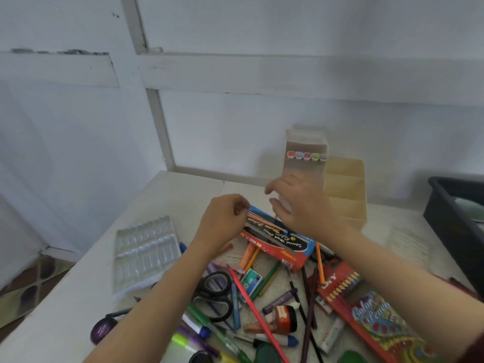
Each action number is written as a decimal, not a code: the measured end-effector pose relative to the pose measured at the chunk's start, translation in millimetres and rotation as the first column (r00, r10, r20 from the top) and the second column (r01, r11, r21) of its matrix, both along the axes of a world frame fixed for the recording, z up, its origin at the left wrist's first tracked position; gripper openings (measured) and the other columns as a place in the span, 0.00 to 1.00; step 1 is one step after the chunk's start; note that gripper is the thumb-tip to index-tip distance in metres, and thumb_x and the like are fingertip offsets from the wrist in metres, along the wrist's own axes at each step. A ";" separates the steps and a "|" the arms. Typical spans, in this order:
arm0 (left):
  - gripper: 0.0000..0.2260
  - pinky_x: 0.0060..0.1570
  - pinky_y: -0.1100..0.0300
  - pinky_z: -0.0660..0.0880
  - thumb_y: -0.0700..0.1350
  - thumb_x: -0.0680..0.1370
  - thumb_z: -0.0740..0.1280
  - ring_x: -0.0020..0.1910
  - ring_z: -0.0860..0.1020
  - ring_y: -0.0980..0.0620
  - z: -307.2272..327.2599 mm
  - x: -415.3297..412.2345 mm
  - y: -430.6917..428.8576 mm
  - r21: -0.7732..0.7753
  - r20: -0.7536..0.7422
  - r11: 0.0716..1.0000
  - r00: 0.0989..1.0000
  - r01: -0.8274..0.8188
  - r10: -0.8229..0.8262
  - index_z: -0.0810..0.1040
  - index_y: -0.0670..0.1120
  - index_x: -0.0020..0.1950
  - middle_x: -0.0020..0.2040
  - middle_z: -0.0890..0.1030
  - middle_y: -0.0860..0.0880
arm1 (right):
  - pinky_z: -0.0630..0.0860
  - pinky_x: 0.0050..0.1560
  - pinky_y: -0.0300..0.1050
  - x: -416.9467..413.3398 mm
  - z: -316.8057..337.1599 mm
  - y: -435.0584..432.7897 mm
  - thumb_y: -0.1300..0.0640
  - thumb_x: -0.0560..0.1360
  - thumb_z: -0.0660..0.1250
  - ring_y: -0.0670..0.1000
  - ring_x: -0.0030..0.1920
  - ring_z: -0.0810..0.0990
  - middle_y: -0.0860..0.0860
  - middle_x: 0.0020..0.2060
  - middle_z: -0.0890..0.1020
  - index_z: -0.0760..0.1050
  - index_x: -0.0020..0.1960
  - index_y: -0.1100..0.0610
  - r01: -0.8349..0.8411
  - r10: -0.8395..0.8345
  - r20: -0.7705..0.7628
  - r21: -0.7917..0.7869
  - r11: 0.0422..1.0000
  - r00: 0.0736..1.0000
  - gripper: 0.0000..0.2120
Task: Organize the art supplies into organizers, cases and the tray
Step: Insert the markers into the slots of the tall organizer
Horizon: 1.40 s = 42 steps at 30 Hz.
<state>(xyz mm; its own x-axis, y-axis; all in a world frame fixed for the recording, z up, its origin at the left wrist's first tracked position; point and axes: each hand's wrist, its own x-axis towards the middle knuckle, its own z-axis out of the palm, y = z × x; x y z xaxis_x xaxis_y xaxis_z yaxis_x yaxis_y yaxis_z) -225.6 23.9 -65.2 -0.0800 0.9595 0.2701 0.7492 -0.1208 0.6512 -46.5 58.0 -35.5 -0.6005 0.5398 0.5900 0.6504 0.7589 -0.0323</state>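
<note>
Marker pile (pixel 209 334) nearest; left fingers (pixel 240 207) pinch far end of pencil box (pixel 277 239).

**A:** Left hand status?
**B:** Left hand (pixel 225 218) is sitting at the far left end of the pencil box (pixel 277 239). Fingers are curling in, pinching that end. Bare forearm is angling up from the near left of the box.
**A:** Right?
**B:** Right hand (pixel 301 205) is hovering over the box's far right end, back of hand facing up, thumb and one finger sticking out toward the left hand. It's blurring, so I can't tell the grip. Forearm is crossing above the box's near right corner.
</note>
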 end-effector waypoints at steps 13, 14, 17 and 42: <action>0.14 0.49 0.66 0.70 0.33 0.73 0.62 0.45 0.75 0.59 -22.2 -47.1 -72.9 -0.213 -0.101 0.977 0.994 0.018 -0.041 0.84 0.46 0.49 0.45 0.82 0.52 | 0.76 0.54 0.54 -32.3 -53.8 -33.9 0.54 0.55 0.80 0.58 0.55 0.79 0.56 0.56 0.80 0.81 0.36 0.45 -0.017 0.074 0.488 -0.121 0.993 0.870 0.12; 0.15 0.48 0.67 0.70 0.33 0.72 0.62 0.45 0.75 0.59 -23.9 -48.9 -75.0 -0.218 -0.100 0.976 0.994 0.021 -0.043 0.84 0.47 0.49 0.45 0.82 0.52 | 0.76 0.53 0.55 -31.1 -52.7 -33.6 0.55 0.56 0.80 0.58 0.54 0.80 0.57 0.55 0.81 0.80 0.35 0.47 -0.016 0.069 0.481 -0.113 0.993 0.874 0.12; 0.16 0.43 0.71 0.70 0.33 0.73 0.61 0.44 0.78 0.56 -29.2 -54.1 -82.1 -0.246 -0.102 0.969 0.994 0.015 -0.041 0.84 0.49 0.48 0.46 0.82 0.52 | 0.75 0.55 0.54 -25.0 -47.4 -33.7 0.55 0.59 0.77 0.60 0.55 0.78 0.58 0.56 0.80 0.79 0.36 0.52 0.012 0.053 0.493 -0.127 0.992 0.868 0.10; 0.11 0.50 0.61 0.66 0.47 0.72 0.69 0.52 0.69 0.54 -14.9 -58.3 -53.1 -0.325 -0.513 0.942 0.820 0.088 -0.254 0.81 0.57 0.53 0.52 0.75 0.53 | 0.74 0.44 0.40 25.5 -12.5 -57.5 0.58 0.77 0.65 0.46 0.43 0.78 0.48 0.43 0.81 0.76 0.49 0.49 -0.090 -0.179 -0.311 -0.687 0.721 0.933 0.04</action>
<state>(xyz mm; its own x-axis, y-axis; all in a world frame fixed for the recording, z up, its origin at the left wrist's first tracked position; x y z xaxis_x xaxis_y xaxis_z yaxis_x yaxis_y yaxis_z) -283.9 -29.2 -80.1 0.1719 0.9835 -0.0563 0.9720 -0.1601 0.1720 -21.0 0.5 -48.0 -0.4046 0.8917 0.2028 0.5272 0.4086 -0.7450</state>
